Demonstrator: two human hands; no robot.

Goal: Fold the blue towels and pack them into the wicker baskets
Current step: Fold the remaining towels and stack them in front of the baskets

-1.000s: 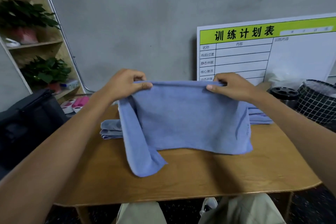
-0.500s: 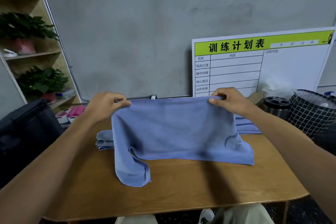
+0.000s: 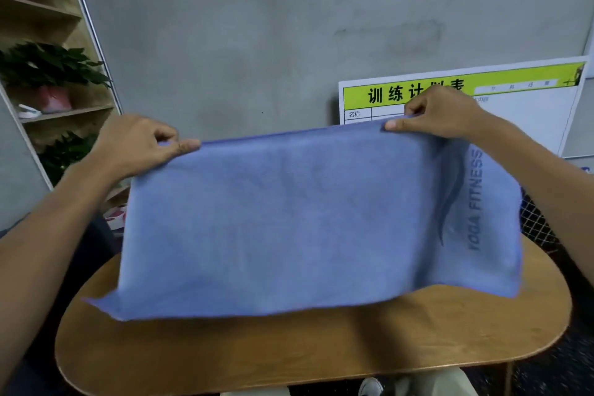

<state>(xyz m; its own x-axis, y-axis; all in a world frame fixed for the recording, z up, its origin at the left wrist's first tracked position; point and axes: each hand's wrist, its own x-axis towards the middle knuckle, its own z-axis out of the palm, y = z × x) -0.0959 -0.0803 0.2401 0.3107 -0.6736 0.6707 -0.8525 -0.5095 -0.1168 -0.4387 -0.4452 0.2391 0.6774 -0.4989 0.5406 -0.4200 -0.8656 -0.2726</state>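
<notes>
A blue towel (image 3: 305, 222) with a dark printed logo near its right side hangs spread out flat in front of me, above the wooden table (image 3: 321, 350). My left hand (image 3: 138, 145) pinches its upper left corner. My right hand (image 3: 440, 112) pinches its upper right corner. The towel's lower edge floats just over the tabletop. It hides whatever lies on the far part of the table. No wicker basket shows in this view.
A white board with a green header (image 3: 527, 100) leans on the grey wall at the right. A black bag with a white grid (image 3: 536, 225) peeks out right of the towel. Wooden shelves with potted plants (image 3: 48, 74) stand left.
Both hands have lifted the towel higher and pulled it wide. Its dangling left flap has swung out, so the towel now hangs as one flat sheet and covers the folded towels behind.
</notes>
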